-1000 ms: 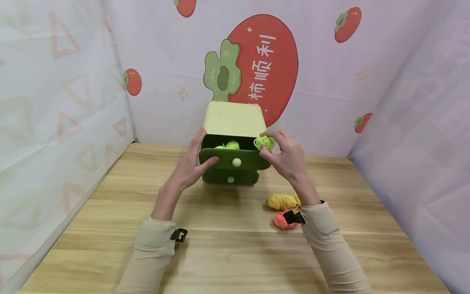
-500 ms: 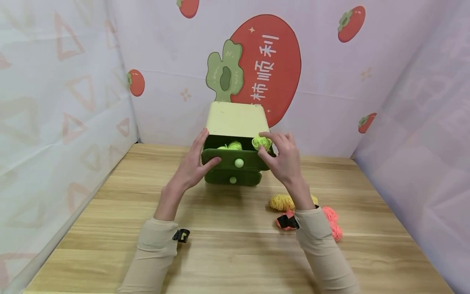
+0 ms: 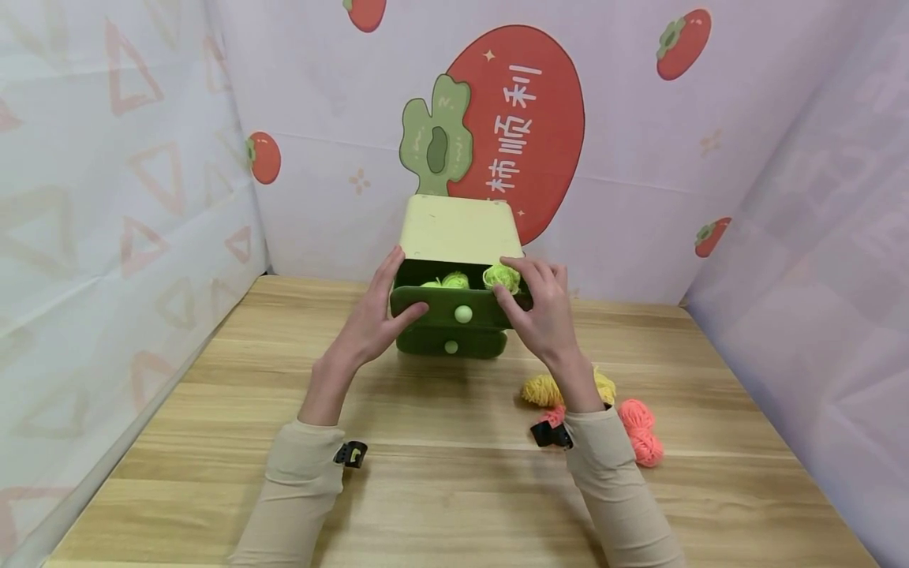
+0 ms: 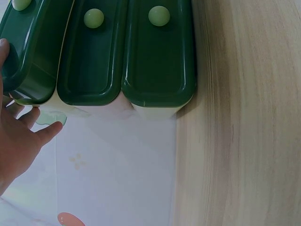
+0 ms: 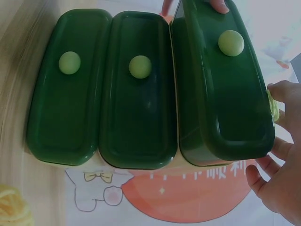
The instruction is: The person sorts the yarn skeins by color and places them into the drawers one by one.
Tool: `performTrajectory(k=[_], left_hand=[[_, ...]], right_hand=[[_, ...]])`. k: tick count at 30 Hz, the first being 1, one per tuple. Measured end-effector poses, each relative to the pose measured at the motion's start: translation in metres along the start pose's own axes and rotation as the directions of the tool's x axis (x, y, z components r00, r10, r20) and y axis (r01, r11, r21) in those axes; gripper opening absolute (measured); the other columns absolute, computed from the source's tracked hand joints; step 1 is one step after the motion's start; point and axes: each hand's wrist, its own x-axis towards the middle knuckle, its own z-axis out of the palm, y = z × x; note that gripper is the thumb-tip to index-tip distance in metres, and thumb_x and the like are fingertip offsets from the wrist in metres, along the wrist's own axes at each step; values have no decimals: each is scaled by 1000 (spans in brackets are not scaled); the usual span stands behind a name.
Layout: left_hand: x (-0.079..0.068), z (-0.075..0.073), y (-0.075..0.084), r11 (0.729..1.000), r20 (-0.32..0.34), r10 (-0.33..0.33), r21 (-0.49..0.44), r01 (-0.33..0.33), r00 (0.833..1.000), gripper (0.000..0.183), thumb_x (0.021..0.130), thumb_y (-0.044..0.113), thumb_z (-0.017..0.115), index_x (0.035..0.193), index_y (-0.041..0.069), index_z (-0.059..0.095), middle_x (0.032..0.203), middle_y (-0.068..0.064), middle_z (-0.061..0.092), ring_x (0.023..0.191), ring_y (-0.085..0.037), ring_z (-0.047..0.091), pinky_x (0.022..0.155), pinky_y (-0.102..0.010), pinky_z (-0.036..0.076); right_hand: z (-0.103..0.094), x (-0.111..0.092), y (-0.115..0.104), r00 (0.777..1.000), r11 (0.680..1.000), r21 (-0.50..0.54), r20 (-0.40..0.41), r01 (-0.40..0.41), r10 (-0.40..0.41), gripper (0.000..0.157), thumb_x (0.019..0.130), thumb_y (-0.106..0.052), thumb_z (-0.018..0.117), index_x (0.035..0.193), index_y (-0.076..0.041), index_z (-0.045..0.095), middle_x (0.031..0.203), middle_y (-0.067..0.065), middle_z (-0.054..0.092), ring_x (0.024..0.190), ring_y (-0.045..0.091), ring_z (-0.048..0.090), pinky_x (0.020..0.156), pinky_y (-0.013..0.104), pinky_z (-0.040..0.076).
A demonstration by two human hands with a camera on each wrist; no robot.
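Green yarn ball (image 3: 501, 276) slid left with the right hand (image 3: 543, 312), pinched at 3 o'clock on the pulled-out top drawer (image 3: 443, 306); left hand (image 3: 365, 319)'s spread loosely against its 9 o'clock side. I'd keep strands clear of the rim.

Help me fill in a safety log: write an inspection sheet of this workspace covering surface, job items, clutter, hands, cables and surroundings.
Surface: wood-grain table, with the cabinet on it.
Job items: top drawer pulled out, green yarn inside; lower drawers shut.
Clutter: yellow yarn and coral yarn around the right forearm, partly hidden.
Left hand: rests against the top drawer's left end, thumb on its front.
Right hand: pinches a light green yarn ball at the drawer's right end.
Cables: nothing seen.
Surroundings: printed backdrop behind.
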Motion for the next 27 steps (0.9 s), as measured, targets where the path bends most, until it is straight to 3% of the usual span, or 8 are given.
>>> performTrajectory(k=[17, 27], left_hand=[[0, 1, 0, 1000, -1, 0, -3, 0, 1000, 89, 95, 57, 58, 161, 28, 6, 167, 13, 2, 155, -14, 8, 123, -51, 20], [0, 1, -1, 1000, -2, 2, -2, -2, 1000, 89, 95, 57, 58, 161, 29, 5, 166, 17, 1, 155, -14, 8, 123, -51, 21]], right_hand=[[-2, -5, -1, 999, 999, 17, 3, 39, -39, 34, 92, -20, 72, 122, -5, 68, 119, 12, 64, 106, 32, 46, 90, 45, 34], [0, -7, -13, 980, 982, 21, -71, 190, -188, 30, 87, -13, 75, 116, -4, 70, 109, 13, 65, 97, 33, 47, 83, 44, 36]])
